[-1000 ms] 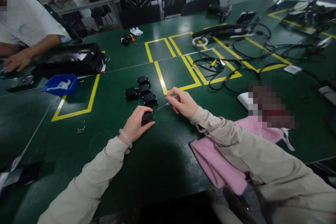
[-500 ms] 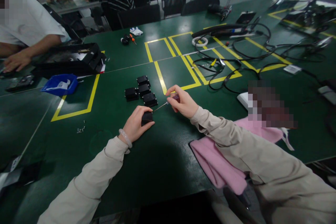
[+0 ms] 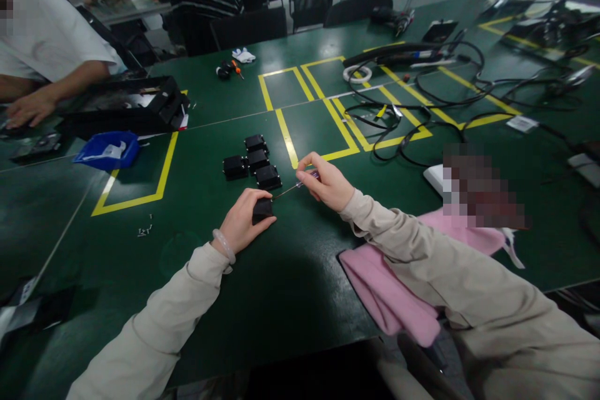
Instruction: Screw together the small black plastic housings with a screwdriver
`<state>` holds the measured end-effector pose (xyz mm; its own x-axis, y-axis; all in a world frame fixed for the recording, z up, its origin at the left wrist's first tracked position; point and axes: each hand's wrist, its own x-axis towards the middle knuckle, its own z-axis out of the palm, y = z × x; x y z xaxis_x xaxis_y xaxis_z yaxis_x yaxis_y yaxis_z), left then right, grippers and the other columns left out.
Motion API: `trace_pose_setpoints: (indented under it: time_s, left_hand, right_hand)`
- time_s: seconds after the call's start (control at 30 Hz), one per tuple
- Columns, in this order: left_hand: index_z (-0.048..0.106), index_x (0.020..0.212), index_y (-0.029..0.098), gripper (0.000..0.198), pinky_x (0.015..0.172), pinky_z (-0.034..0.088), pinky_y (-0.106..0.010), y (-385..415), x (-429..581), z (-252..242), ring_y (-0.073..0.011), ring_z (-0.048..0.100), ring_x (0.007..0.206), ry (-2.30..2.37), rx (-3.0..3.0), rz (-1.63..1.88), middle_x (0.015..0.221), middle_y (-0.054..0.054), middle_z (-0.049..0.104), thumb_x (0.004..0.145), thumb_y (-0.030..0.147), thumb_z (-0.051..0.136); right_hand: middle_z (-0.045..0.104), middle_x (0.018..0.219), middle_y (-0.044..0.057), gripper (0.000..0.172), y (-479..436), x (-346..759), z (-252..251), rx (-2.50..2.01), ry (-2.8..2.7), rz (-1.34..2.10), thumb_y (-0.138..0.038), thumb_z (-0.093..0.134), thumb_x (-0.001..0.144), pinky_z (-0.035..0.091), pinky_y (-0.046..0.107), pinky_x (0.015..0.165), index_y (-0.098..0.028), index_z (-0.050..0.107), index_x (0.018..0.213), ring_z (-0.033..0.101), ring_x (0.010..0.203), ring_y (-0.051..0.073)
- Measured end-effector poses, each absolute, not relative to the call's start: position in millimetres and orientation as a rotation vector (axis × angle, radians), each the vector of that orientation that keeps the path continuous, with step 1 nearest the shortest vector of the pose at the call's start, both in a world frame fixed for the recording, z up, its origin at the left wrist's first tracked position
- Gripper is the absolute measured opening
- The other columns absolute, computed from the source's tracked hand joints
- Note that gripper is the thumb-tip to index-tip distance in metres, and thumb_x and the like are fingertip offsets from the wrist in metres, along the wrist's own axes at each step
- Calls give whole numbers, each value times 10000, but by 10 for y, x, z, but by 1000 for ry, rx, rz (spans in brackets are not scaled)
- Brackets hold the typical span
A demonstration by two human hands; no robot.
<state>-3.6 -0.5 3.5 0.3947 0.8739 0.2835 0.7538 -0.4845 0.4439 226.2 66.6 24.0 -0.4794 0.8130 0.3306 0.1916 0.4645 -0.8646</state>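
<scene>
The left hand (image 3: 241, 222) rests on the worktop (image 3: 281, 281) near the middle, its fingers closed around a small black box (image 3: 263, 209) and pinning it down. The right hand (image 3: 328, 185) has its fingers pinched shut on the handle of a thin screwdriver (image 3: 291, 188). The shaft slants left and down, and the tip meets the box's upper right corner.

The work on this box looks under way, with the driver engaged and the box not set aside. Four more boxes (image 3: 253, 162) lie in a cluster just beyond the hands, but it cannot be told whether they are finished. A few loose screws (image 3: 145, 231) lie well to the left.

A pink cloth (image 3: 389, 303) lies under the right forearm, and a blue tray (image 3: 105, 150) sits far left.
</scene>
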Motion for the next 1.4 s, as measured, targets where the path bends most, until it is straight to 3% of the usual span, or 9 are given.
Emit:
trace_pose_setpoints:
  time_s: [0.1,0.3,0.53,0.77,0.93,1.13,1.27,1.4]
  left_hand:
    - [496,1127,192,345,909,490,-395,-3,-33,39,-239,569,1062,1435,2410,714,1106,-74,559,831,245,666]
    - [501,1118,183,344,910,487,-387,6,-31,41,-235,567,1058,1413,2412,726,1094,-75,561,824,228,674]
    - [499,1119,188,341,897,493,-397,6,-33,46,-237,571,1046,1404,2412,721,1092,-74,559,828,235,672]
    - [494,1125,195,357,901,494,-399,8,-34,42,-240,572,1054,1411,2417,711,1095,-73,559,827,254,680]
    - [494,1120,202,354,906,492,-408,9,-36,36,-243,572,1053,1416,2410,721,1090,-69,558,824,254,681]
    - [499,1117,194,348,908,491,-407,5,-32,40,-242,573,1055,1428,2403,721,1092,-72,560,825,255,679]
    - [502,1114,198,343,903,494,-410,4,-25,43,-244,576,1051,1429,2410,721,1089,-72,567,824,250,677]
    - [500,1113,198,340,903,494,-402,5,-28,42,-242,575,1057,1429,2413,721,1091,-71,561,826,249,676]
  right_hand:
    - [444,599,-68,181,663,2255,234,-867,-1954,862,-354,498,903,333,225,551,-203,445,821,436,545,86]
    - [480,703,-37,109,631,2239,242,-796,-1969,841,-285,516,884,359,231,585,-199,461,847,463,607,94]
    - [422,551,-80,197,654,2236,221,-882,-1932,910,-356,491,916,317,212,506,-207,443,797,416,481,72]
    - [438,501,-117,55,649,2242,241,-820,-1931,1027,-246,476,900,343,197,462,-201,451,917,427,382,58]
    - [405,434,-119,188,629,2251,258,-868,-1925,1066,-353,467,927,326,192,422,-205,460,811,410,347,58]
    - [463,517,-110,48,629,2255,264,-837,-1951,1054,-238,476,898,358,190,446,-197,467,921,455,384,57]
    - [401,444,-118,178,626,2247,266,-892,-1943,1029,-337,456,928,329,200,442,-211,443,803,413,356,61]
    - [428,500,-116,32,618,2239,286,-812,-1979,1005,-233,464,899,340,206,485,-204,450,896,426,398,63]
